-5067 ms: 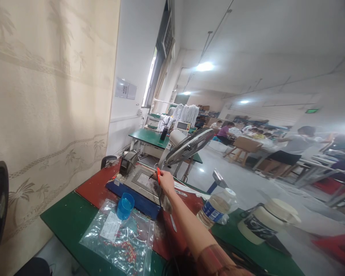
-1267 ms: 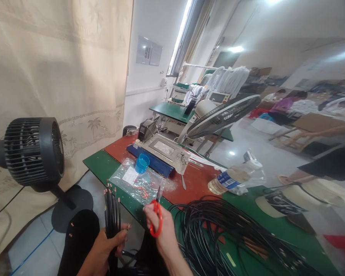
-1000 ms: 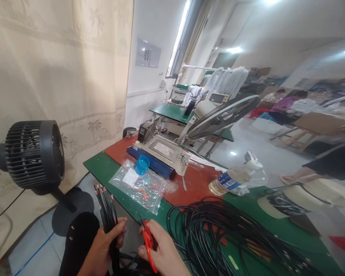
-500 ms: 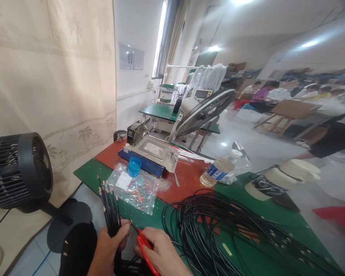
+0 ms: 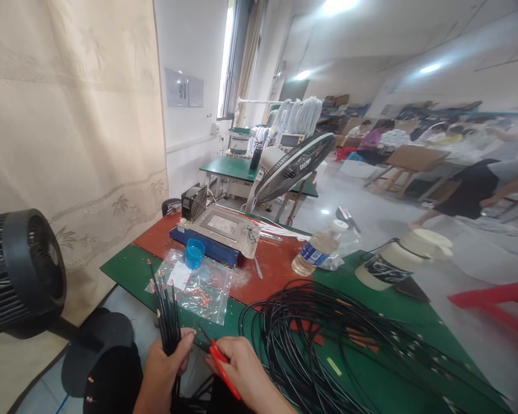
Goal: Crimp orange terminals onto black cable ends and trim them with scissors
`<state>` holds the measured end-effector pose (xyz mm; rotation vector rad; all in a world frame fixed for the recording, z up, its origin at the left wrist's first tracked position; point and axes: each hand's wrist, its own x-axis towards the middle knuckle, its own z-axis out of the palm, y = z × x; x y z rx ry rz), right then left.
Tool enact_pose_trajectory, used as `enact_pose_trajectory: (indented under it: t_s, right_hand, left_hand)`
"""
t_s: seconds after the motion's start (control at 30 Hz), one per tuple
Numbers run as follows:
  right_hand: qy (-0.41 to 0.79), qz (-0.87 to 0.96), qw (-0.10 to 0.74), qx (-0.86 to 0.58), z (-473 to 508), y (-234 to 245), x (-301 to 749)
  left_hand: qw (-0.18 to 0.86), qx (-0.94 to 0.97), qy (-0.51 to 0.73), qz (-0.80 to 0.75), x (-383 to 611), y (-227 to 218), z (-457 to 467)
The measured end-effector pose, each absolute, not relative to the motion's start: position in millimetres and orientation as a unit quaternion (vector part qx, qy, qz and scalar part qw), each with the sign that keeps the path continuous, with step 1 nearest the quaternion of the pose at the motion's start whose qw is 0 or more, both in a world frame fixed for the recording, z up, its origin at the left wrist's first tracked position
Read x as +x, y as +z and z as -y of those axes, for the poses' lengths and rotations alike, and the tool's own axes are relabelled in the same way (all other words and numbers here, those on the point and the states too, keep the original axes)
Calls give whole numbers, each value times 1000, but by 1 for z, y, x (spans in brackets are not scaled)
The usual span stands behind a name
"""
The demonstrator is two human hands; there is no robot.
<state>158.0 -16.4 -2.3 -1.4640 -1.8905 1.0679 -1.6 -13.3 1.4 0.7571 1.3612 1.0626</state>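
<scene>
My left hand (image 5: 172, 357) is closed around a bundle of black cables (image 5: 167, 313) that stand upright, with pinkish and coppery tips fanned out at the top. Its thumb and forefinger pinch together near the bundle's right side; whatever small end lies between them is hard to see. Just to the right, my right hand (image 5: 238, 359) grips red-handled pliers (image 5: 223, 368). Their thin dark jaws point up and left, apart from my left fingers. Beyond the hands lies a clear plastic bag (image 5: 218, 307) with small red-orange pieces on it or in it.
A large coil of black cable (image 5: 280, 351) covers the green table's right side. Behind the bag stand a blue round cup (image 5: 194, 254) and a flat metal-topped device (image 5: 222, 227). A bottle (image 5: 313, 253), white jug (image 5: 386, 264) and black fan (image 5: 26, 270) stand around. Several people sit farther back.
The pliers have drawn slightly away from my left fingers, and their jaws now show. My left hand keeps its hold on the cables. The view has swung a little right.
</scene>
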Motion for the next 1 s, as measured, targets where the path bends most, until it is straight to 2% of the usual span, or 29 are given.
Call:
enact_pose_trajectory:
  t_s: [0.13, 0.23, 0.43, 0.6, 0.77, 1.0]
  right_hand:
    - [487, 615, 334, -522, 11, -10, 159]
    - [522, 604, 333, -502, 9, -8, 155]
    - [353, 722, 248, -541, 17, 9, 147]
    - [254, 758, 225, -557, 25, 8, 148]
    - [257, 768, 197, -553, 26, 9, 149]
    - [306, 756, 208, -540, 26, 5, 149]
  left_hand:
    - [632, 294, 478, -535, -4, -3, 14]
    - [652, 275, 482, -517, -7, -3, 17]
    - [646, 281, 496, -507, -13, 1, 23]
    - [601, 290, 504, -549, -13, -2, 22]
    - [583, 293, 500, -569, -10, -4, 20]
    - [594, 292, 493, -564, -13, -6, 21]
